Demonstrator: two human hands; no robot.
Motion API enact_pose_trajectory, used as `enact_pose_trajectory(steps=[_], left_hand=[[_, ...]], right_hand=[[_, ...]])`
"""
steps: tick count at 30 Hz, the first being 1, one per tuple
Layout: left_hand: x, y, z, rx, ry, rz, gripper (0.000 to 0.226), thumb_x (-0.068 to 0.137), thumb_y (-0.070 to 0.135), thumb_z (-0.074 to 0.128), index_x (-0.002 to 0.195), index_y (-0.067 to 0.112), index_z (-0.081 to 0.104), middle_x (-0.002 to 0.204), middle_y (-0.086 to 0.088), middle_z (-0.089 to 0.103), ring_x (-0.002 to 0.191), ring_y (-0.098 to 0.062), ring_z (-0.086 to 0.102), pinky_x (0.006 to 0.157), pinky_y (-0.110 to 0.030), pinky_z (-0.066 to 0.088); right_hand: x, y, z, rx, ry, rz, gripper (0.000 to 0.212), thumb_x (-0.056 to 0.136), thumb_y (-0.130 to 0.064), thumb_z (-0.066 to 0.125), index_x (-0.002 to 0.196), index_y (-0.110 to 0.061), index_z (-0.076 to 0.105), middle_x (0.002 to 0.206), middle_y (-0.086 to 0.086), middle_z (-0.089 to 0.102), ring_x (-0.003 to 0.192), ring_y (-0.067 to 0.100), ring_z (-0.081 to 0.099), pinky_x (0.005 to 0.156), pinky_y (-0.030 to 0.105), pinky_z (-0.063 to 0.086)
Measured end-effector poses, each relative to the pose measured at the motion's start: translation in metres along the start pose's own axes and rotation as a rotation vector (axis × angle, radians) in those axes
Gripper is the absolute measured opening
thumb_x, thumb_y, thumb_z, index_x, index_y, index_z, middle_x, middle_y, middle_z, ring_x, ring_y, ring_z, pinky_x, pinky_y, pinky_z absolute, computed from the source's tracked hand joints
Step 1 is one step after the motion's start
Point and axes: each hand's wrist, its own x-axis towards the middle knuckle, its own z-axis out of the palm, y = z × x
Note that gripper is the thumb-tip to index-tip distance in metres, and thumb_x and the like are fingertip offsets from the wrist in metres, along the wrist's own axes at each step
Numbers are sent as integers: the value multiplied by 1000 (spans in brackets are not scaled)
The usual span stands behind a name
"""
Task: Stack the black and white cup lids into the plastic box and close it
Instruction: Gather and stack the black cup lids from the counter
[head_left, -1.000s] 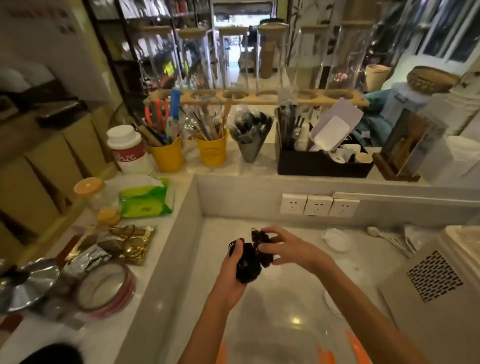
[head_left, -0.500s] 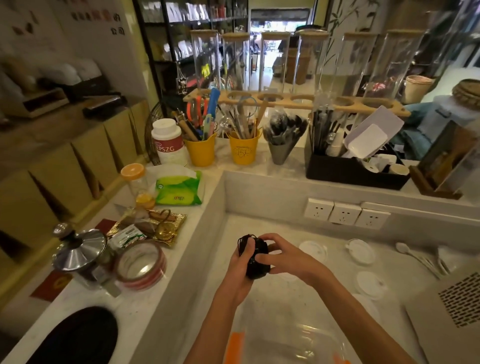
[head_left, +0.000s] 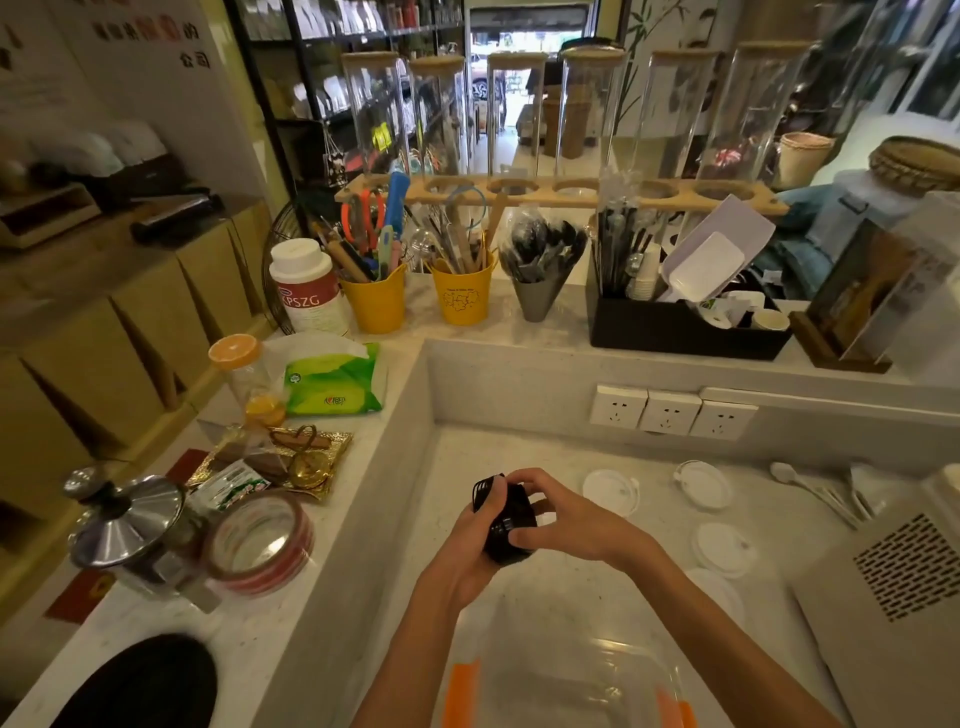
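Both hands hold one stack of black cup lids (head_left: 506, 525) above the lower counter. My left hand (head_left: 467, 545) cups the stack from the left and below. My right hand (head_left: 561, 514) presses on it from the right, fingers curled over the top. The clear plastic box (head_left: 566, 670) with orange clips lies open below my forearms at the bottom edge. Several white cup lids lie loose on the counter to the right: one (head_left: 609, 491) near my right hand, one (head_left: 702, 483) further back, one (head_left: 723, 548) closer in.
A raised ledge (head_left: 358, 499) on the left carries a tape roll (head_left: 260, 543), a steel pot lid (head_left: 127, 519) and snack packets. Wall sockets (head_left: 670, 413) sit on the back wall. A vented white machine (head_left: 893, 597) stands at right, with white spoons (head_left: 810, 488) beside it.
The loose black lids have been pressed together into one tight stack between both hands. The camera has tilted, so the scene sits lower and further right.
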Motion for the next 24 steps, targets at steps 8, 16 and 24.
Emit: enact_pose_trajectory(steps=[8,16,24], left_hand=[[-9,10,-6,-145,-76,-2,50,81,32,82,126,13,70,136,-17,66,122,-32,66,99,-46,55],[-14,12,-12,11,-37,3,58,94,50,62,139,15,58,138,-16,64,127,-32,62,97,-45,56],[-11,-4,-1,283,55,62,39,92,22,72,129,12,64,122,-14,73,106,-26,74,86,-32,60]], right_hand=[[2,10,0,280,112,-20,65,83,-46,76,139,-48,42,134,-10,50,118,9,59,86,26,58],[-3,42,7,683,171,98,68,69,-32,91,130,-34,59,117,7,73,106,23,73,82,35,61],[-14,60,18,910,267,94,64,75,-21,88,130,-21,56,116,7,74,111,29,71,87,37,60]])
